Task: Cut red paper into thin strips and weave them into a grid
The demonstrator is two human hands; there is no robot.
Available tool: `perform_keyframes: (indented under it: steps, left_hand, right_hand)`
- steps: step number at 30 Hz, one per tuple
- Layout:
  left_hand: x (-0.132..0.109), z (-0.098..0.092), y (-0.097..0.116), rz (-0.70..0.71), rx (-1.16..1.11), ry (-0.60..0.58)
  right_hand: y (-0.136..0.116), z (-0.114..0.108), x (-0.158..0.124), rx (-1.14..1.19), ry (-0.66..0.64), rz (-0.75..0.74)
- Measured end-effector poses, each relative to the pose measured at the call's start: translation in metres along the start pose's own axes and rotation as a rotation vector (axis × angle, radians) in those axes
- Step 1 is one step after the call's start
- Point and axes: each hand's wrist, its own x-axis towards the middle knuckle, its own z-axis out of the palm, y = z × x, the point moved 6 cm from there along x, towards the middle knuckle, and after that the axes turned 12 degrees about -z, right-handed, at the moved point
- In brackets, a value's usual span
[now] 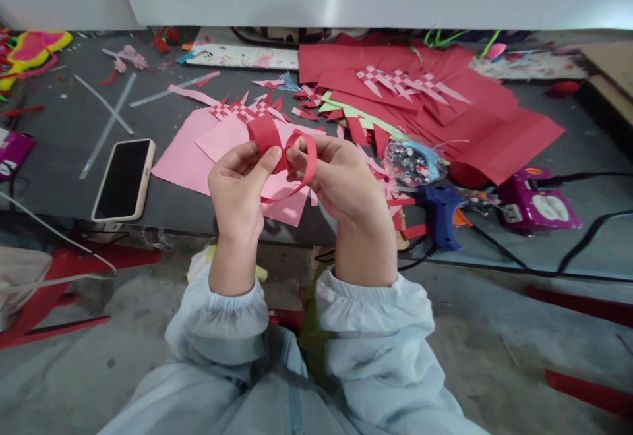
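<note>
My left hand point(240, 184) and my right hand point(341, 178) are raised together over the table's front edge. Both pinch a red paper strip point(277, 142) that is bent into loops between them. One loop stands up above my left thumb. A second loop curls down around my right fingertips. Under my hands lie pink paper sheets point(192, 158) with a red-and-pink woven paper piece point(242, 111) on top.
A phone point(123, 179) lies face up left of the pink sheets. Red paper sheets point(494, 132) and woven pieces cover the right of the dark table point(64, 132). A blue glue gun point(440, 214), a purple box point(537, 204) and black cables sit near the front right edge.
</note>
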Motion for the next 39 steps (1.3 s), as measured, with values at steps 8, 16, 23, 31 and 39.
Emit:
perform_keyframes:
  steps: [8, 16, 23, 31, 39]
  left_hand:
    - [0.001, -0.003, -0.001, 0.013, 0.058, 0.058]
    - [0.003, -0.005, -0.003, -0.056, 0.117, -0.006]
    - [0.002, -0.004, -0.004, -0.016, 0.054, -0.009]
    - [0.002, -0.004, -0.01, -0.014, 0.031, 0.072]
    - [0.004, -0.008, -0.01, 0.029, 0.083, 0.104]
  right_hand:
    - [-0.001, -0.004, -0.002, -0.009, 0.005, 0.014]
    - [0.0, -0.004, -0.004, -0.055, -0.064, 0.04]
    - [0.001, -0.001, -0.003, -0.043, -0.053, 0.033]
    - [0.005, -0.004, -0.001, -0.045, 0.039, 0.072]
    - [0.014, -0.008, 0.0, -0.041, 0.052, 0.049]
